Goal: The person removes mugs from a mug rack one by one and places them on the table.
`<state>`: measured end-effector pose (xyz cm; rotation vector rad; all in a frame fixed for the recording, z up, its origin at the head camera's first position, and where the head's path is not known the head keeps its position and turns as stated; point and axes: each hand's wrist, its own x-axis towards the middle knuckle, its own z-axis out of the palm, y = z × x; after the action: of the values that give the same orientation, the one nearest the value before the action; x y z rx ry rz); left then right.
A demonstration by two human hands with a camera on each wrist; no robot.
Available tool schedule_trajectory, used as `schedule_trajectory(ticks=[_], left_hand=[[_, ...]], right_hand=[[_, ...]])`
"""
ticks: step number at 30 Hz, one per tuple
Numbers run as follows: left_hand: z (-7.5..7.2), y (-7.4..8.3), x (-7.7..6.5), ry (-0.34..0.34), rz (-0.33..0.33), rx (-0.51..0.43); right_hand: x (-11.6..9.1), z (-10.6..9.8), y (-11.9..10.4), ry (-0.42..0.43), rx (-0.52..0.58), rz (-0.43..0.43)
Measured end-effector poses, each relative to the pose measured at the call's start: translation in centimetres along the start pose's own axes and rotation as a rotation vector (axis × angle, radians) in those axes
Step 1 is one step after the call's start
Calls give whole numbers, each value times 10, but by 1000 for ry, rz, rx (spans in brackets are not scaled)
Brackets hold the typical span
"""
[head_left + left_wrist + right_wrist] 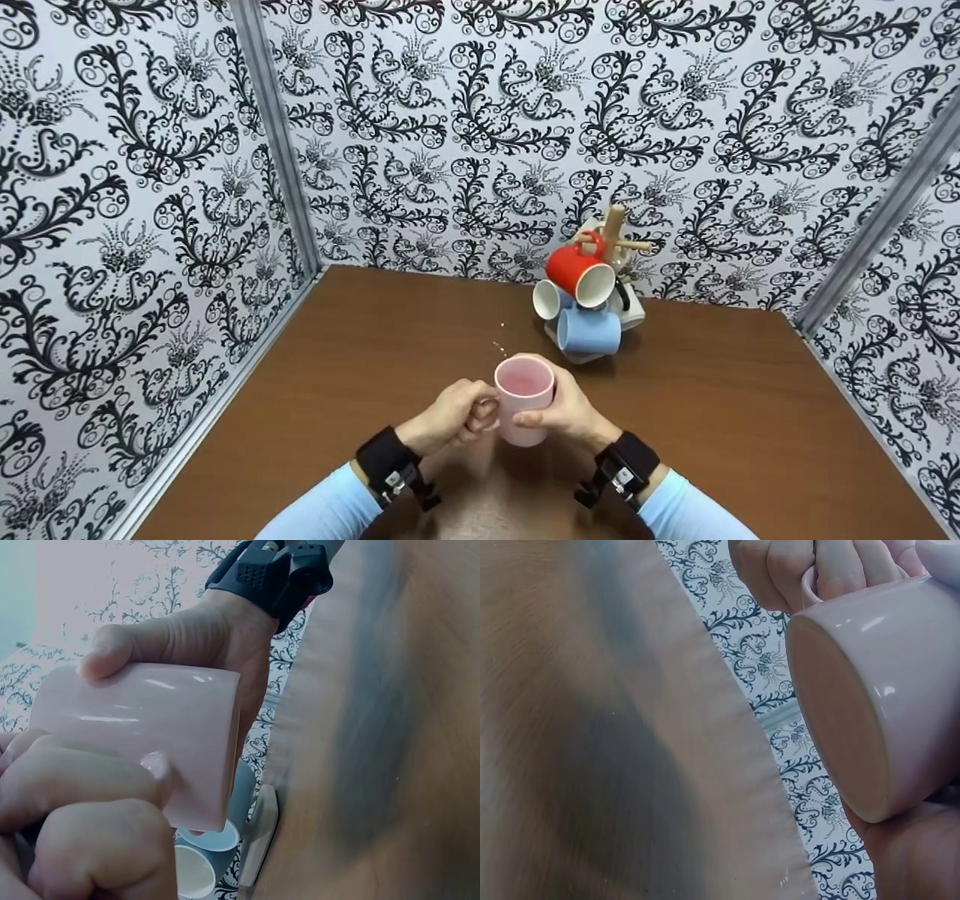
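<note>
Head view: left grip [459, 411] holds the pink mug [517, 403] by its handle [808, 591], right grip [568, 409] clasping its side.

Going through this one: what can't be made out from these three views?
Head: how the right hand grips the far side, hidden behind the pink mug.
Left wrist: most of the handle, covered by the left hand, itself cut off at left and bottom.
Right wrist: the rim, beyond the right edge.
Head: what the pale specks are; too small.
</note>
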<state>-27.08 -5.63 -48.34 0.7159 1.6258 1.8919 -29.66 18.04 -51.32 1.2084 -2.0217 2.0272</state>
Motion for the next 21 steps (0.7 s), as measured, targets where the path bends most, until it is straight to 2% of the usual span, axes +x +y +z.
schedule_trajectory(ticks=[4, 13, 21], left_hand=[[2, 0, -2, 39, 11, 13], [6, 4, -3, 94, 4, 56], [4, 3, -5, 122, 25, 63]], right_hand=[[-1, -1, -2, -6, -37, 0], [-2, -3, -10, 0, -64, 68], [-5, -11, -11, -30, 58, 91]])
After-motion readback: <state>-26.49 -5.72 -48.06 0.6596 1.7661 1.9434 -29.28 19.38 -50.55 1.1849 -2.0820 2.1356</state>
